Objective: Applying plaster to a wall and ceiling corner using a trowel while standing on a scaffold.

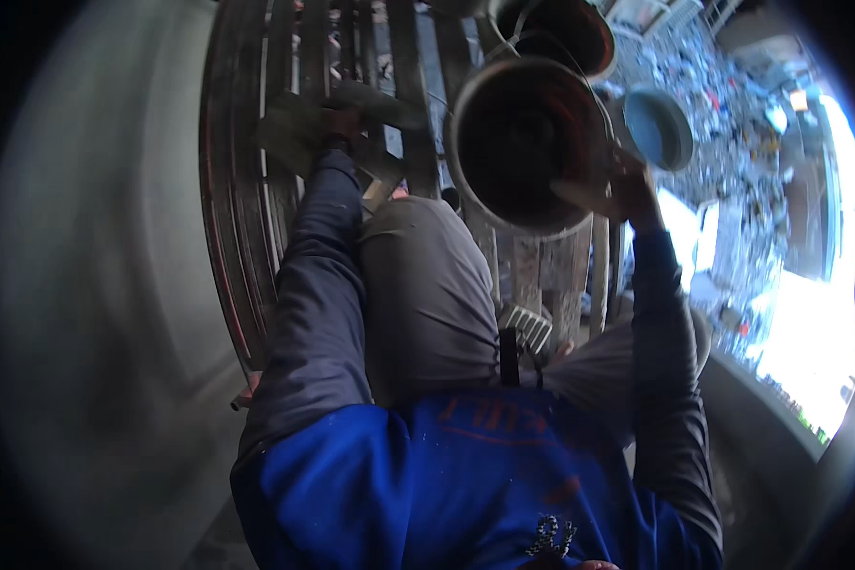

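My left hand (344,123) is stretched forward over the wooden slats, dark and blurred. Its fingers look closed among flat greyish pieces (293,131); whether these form one tool, such as a trowel, I cannot tell. To the right, my right hand (625,195) grips the near right rim of a bucket (465,161), with fingers reaching over into its mouth. The bucket is tipped toward me, and its inside is dark, so its contents are hidden. A thin wire handle runs along its right side.
Slatted wooden planks (247,123) form the platform under me. Behind the held bucket stands another bucket (594,38), and a pale blue round tub (657,128) lies lower to the right. Debris-strewn ground (731,180) stretches below the platform's right side. A plain wall (95,237) rises at left.
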